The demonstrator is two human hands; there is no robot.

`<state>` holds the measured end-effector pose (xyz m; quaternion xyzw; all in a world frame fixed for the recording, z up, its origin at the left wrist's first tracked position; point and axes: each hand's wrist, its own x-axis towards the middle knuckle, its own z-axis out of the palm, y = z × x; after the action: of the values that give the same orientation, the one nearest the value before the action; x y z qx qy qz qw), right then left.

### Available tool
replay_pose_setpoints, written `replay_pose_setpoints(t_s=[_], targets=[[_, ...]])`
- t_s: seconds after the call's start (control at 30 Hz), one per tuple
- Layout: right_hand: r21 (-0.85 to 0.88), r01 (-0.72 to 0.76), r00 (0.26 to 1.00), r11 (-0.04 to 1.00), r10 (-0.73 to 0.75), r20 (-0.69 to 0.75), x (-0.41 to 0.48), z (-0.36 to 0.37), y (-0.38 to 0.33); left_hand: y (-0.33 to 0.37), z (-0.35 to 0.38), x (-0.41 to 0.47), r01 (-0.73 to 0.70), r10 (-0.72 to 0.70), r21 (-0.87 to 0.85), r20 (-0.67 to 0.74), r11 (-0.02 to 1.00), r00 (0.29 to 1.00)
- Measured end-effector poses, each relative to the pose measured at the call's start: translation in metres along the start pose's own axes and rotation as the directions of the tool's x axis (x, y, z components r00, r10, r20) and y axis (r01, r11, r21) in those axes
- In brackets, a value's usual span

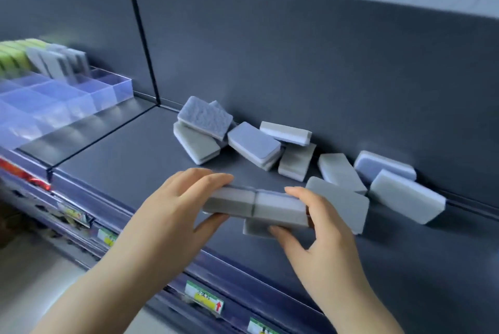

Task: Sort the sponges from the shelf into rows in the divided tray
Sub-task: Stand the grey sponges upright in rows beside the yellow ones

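Both hands hold grey sponges just above the dark shelf (129,155). My left hand (175,198) grips one grey sponge (229,202) between fingers and thumb. My right hand (305,228) grips a second grey sponge (280,205) butted end to end against the first; another sponge (255,227) shows under it. Several more grey and blue-grey sponges (253,144) lie scattered along the shelf's back wall. The clear divided tray (108,88) stands at the far left, holding upright grey sponges (59,62) and green sponges (13,55) at its back.
A thin black divider (143,39) separates the tray's bay from the bay with the loose sponges. Price labels (205,301) hang on the shelf's front rail. A grey sponge (343,204) lies flat just right of my right hand.
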<state>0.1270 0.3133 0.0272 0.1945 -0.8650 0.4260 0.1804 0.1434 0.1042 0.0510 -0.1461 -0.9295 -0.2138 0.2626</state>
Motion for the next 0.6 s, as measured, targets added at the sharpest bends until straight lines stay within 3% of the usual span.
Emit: replay_pose_setpoints(t_s=[0.13,0.47,0.6], targets=[[0.026,0.08,0.996,0.996,-0.081,0.042,0.004,0.057,-0.047,-0.053,-0.046,-0.035,0.068,-0.067,0.028,-0.031,0.997,0.997],[0.077,0.122,0.98,0.99,-0.132,0.149,0.006,0.225,-0.187,-0.218,-0.175,-0.149,0.188,-0.176,0.052,-0.177,0.981,0.968],[0.105,0.123,0.971,0.987,-0.141,0.193,0.02,0.27,-0.229,-0.267,-0.207,-0.177,0.276,-0.265,0.048,-0.172,0.96,0.949]])
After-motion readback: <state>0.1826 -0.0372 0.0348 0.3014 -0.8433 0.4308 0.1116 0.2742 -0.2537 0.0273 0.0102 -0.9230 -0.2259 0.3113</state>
